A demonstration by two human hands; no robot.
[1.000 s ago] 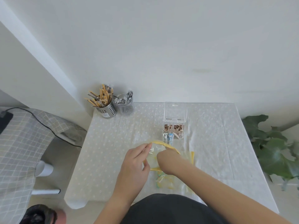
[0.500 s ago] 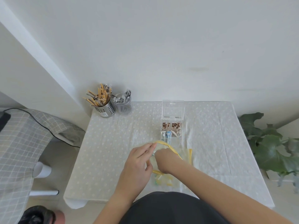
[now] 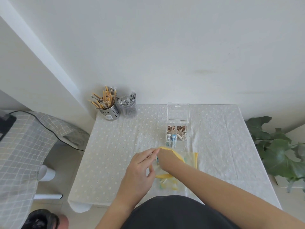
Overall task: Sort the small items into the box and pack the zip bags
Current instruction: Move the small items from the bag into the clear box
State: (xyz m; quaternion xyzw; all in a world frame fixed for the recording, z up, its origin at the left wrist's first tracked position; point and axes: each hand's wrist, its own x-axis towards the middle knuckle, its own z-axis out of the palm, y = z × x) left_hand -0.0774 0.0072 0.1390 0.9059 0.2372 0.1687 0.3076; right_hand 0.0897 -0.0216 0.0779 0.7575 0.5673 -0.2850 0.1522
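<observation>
A clear compartment box (image 3: 177, 135) with its lid up stands mid-table, holding small brown, white and blue items. Just in front of it lie clear zip bags with yellow edges (image 3: 192, 158). My left hand (image 3: 140, 169) pinches the yellow rim of the upper bag and holds it open. My right hand (image 3: 165, 160) reaches into that bag; its fingers are hidden, with a small blue item showing beside them. Another bag with yellow and green items (image 3: 166, 183) lies near the table's front edge under my arms.
A perforated steel cup of wrapped sticks (image 3: 108, 107) and a clear cup of wrapped utensils (image 3: 127, 107) stand at the back left of the table (image 3: 115, 146). A plant (image 3: 279, 156) is at the right, a checked cloth surface (image 3: 19, 146) at the left.
The head camera shifted slightly. My left hand's fingers rose along the yellow rim and my right hand stays inside the bag mouth, a little farther forward.
</observation>
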